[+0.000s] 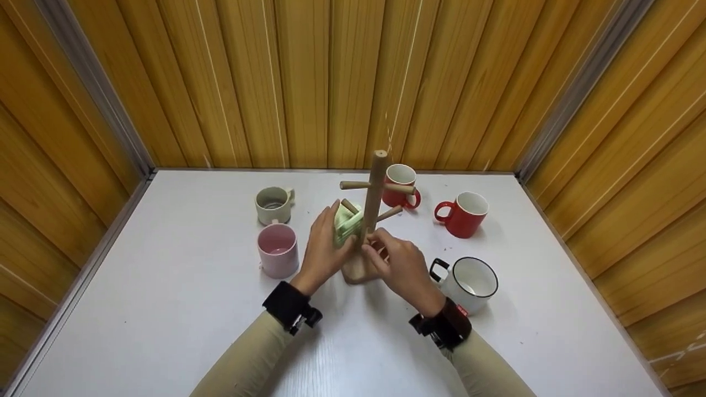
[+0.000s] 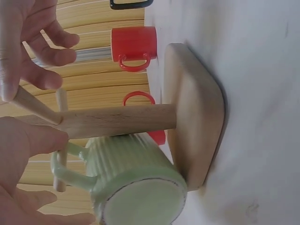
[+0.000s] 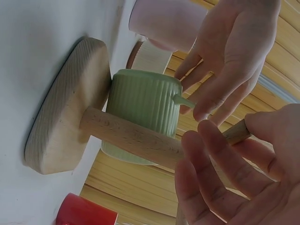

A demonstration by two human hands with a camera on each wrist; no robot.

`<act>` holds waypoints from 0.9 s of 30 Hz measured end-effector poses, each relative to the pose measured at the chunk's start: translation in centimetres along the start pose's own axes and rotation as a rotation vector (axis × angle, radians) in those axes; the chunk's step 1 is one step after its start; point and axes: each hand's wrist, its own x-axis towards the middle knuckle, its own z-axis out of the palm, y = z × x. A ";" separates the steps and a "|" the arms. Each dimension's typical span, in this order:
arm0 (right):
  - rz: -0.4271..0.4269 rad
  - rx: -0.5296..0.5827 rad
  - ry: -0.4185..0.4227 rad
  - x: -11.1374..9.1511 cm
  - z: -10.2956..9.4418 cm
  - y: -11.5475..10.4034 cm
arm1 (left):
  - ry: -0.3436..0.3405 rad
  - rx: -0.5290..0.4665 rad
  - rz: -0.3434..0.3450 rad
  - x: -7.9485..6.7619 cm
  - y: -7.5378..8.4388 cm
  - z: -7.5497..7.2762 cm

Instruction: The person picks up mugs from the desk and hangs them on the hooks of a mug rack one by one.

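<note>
A wooden mug rack (image 1: 377, 171) stands on the table between both hands. A ribbed light green mug (image 2: 126, 159) hangs by its handle on a lower peg, tilted, with its base facing the left wrist camera. My left hand (image 1: 324, 242) is beside this mug, fingers extended and thumb close to the handle (image 3: 184, 101) and post. With thumb and fingertips, my right hand (image 1: 405, 264) pinches the end of another low peg (image 3: 238, 132), which carries no mug. In the head view the left hand partly covers the green mug.
Left of the rack are a pink mug (image 1: 278, 251) and a grey-green mug (image 1: 273, 205). Two red mugs (image 1: 466, 216) stand behind and to the right. A white mug with a black rim (image 1: 469, 286) sits close to the right wrist. Wood-patterned walls (image 1: 298, 82) enclose the table.
</note>
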 end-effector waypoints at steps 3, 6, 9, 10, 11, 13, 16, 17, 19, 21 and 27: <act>0.008 -0.002 0.011 0.0 -0.2 -0.1 | 0.017 -0.004 0.041 0.0 0.2 -0.6; 0.019 0.004 0.013 -0.1 -0.3 -0.2 | 0.040 -0.002 0.070 0.0 0.4 -1.3; 0.036 0.023 0.000 -0.1 -0.3 -0.2 | 0.071 0.019 0.082 -0.1 0.4 -2.1; 0.044 0.032 -0.005 -0.2 -0.2 -0.2 | 0.081 0.033 0.083 -0.1 0.3 -2.4; 0.051 0.041 -0.008 -0.3 -0.2 -0.2 | 0.091 0.054 0.083 -0.1 0.3 -2.6; 0.065 0.051 -0.008 -0.5 -0.2 -0.2 | 0.116 0.118 0.079 -0.2 0.1 -3.1; 0.075 0.061 0.001 -0.8 -0.2 -0.1 | 0.155 0.238 0.063 -0.5 -0.4 -3.8; 0.075 0.059 0.005 -0.9 -0.3 -0.1 | 0.167 0.276 0.056 -0.5 -0.5 -4.0; 0.072 0.057 0.012 -1.1 -0.4 0.0 | 0.186 0.336 0.037 -0.7 -0.9 -4.4; 0.066 0.052 0.018 -1.3 -0.4 0.2 | 0.195 0.388 0.011 -1.0 -1.3 -4.7; 0.067 0.029 0.012 -1.8 -0.5 0.7 | 0.159 0.501 -0.087 -1.7 -2.6 -5.5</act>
